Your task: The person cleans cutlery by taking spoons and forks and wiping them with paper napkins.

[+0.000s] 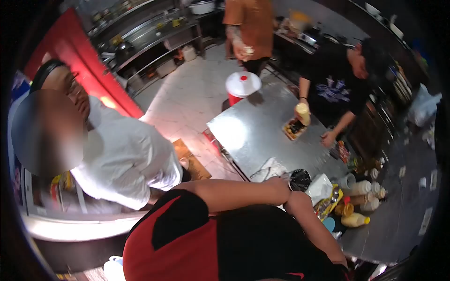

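Black is shown by the round container (300,180). The near shirt (171,241) is blocked in red and black; a co-worker's shirt (323,70) is printed pale purple on black. The desk (262,140) is coloured silver-grey.

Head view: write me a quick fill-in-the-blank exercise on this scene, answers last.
The wearer's bare left hand and bare right hand are close to a round object coloured ____.
The person in the black printed T-shirt holds a pale yellow ____ over a rectangular food tray.
The red container has a round white lid with a ____ knob.
Missing words: black; bottle; red.
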A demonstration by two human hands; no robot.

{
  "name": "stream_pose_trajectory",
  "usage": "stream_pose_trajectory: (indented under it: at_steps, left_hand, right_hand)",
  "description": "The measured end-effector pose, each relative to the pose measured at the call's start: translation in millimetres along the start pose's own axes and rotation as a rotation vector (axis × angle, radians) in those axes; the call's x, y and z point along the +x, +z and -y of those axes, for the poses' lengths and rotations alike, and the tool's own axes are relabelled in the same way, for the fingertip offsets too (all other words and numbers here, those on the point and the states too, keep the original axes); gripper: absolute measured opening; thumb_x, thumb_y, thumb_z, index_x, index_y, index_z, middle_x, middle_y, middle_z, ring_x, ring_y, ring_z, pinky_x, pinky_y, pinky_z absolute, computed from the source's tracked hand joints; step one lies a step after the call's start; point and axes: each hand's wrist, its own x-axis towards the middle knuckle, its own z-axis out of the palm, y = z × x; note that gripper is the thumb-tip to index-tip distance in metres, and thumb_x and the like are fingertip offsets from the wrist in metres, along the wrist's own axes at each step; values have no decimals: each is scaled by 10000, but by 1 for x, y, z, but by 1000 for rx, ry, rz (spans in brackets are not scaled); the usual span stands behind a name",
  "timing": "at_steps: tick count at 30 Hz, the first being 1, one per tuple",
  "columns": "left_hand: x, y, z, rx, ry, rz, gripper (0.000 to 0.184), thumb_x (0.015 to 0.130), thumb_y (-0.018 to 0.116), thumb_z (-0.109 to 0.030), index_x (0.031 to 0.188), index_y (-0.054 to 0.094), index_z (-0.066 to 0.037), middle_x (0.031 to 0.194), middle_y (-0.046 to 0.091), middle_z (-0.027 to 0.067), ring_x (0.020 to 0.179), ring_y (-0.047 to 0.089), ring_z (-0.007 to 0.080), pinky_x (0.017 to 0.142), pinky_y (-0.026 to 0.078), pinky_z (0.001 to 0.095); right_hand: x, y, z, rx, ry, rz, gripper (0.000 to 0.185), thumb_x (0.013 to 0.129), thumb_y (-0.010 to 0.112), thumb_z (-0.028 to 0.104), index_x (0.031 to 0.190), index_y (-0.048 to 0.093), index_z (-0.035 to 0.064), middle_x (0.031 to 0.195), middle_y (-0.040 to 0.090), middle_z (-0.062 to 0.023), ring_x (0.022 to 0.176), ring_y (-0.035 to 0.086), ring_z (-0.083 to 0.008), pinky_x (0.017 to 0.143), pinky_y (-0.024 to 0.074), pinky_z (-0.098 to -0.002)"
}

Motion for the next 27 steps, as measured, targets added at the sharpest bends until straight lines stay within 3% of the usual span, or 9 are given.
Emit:
stream_pose_trajectory:
  at_steps: [6, 10, 13, 14, 17, 18, 21, 24, 27]
  left_hand:
    - [-7, 4, -34, 65, -23, -36, 225, 919, 657, -177, 1025, 818, -61, 1060, 807, 153, 953, 793, 323, 782, 620, 466]
    - [4, 17, -56, 59, -38, -43, 250, 944, 605, -176, 961, 819, -47, 986, 799, 184, 908, 789, 335, 753, 609, 480]
    - [5, 17, -70, 66, -24, -8, 245, 934, 617, -188, 929, 820, -52, 945, 798, 174, 878, 788, 335, 729, 605, 484]
    - [9, 27, -72, 68, -33, -56, 223, 897, 664, -222, 894, 824, -66, 899, 792, 158, 842, 782, 334, 723, 602, 472]
    - [9, 31, -83, 82, 29, -96, 213, 848, 715, -264, 859, 824, -81, 880, 788, 150, 827, 778, 330, 726, 600, 459]
    - [12, 33, -87, 123, 36, -116, 209, 815, 742, -286, 838, 822, -94, 869, 785, 140, 837, 776, 322, 732, 598, 441]
    - [19, 37, -95, 199, 97, -109, 198, 822, 737, -284, 843, 822, -107, 884, 789, 136, 869, 779, 314, 736, 598, 434]
    - [38, 45, -104, 202, 38, -47, 188, 842, 729, -271, 861, 826, -112, 898, 791, 133, 891, 780, 311, 735, 597, 430]
    - [46, 45, -116, 277, 35, -52, 180, 856, 720, -239, 898, 831, -104, 912, 793, 135, 902, 783, 315, 745, 601, 444]
  right_hand:
    - [-10, 18, -23, 154, -54, 62, 329, 912, 650, 328, 1003, 824, 63, 1089, 774, -221, 1028, 750, -402, 898, 593, -517]
    - [6, 66, -56, 118, -287, 163, 470, 919, 655, 442, 1075, 808, 26, 1120, 768, -232, 1094, 731, -394, 972, 561, -470]
    - [-5, 75, -71, 385, -269, 328, 502, 923, 697, 495, 1050, 797, 20, 1012, 784, -218, 928, 743, -370, 868, 565, -468]
    - [-24, 47, -66, 497, -300, 371, 509, 918, 727, 489, 898, 778, -17, 798, 756, -172, 696, 717, -287, 708, 566, -430]
    - [-22, 73, -79, 671, -184, 638, 456, 909, 753, 419, 732, 711, 0, 625, 657, -103, 511, 611, -210, 550, 513, -390]
    - [-41, 58, -73, 890, -143, 629, 410, 899, 764, 344, 654, 651, 35, 558, 588, -73, 457, 553, -177, 485, 463, -374]
    - [-46, 69, -80, 865, -69, 646, 381, 901, 761, 321, 693, 661, 17, 560, 582, -69, 455, 549, -165, 474, 465, -369]
    - [-49, 93, -89, 856, 21, 502, 513, 903, 755, 471, 855, 742, -40, 701, 703, -165, 575, 687, -284, 573, 538, -425]
    - [-37, 144, -100, 570, -242, 66, 560, 926, 679, 511, 1005, 770, -35, 956, 771, -251, 864, 765, -388, 758, 594, -487]
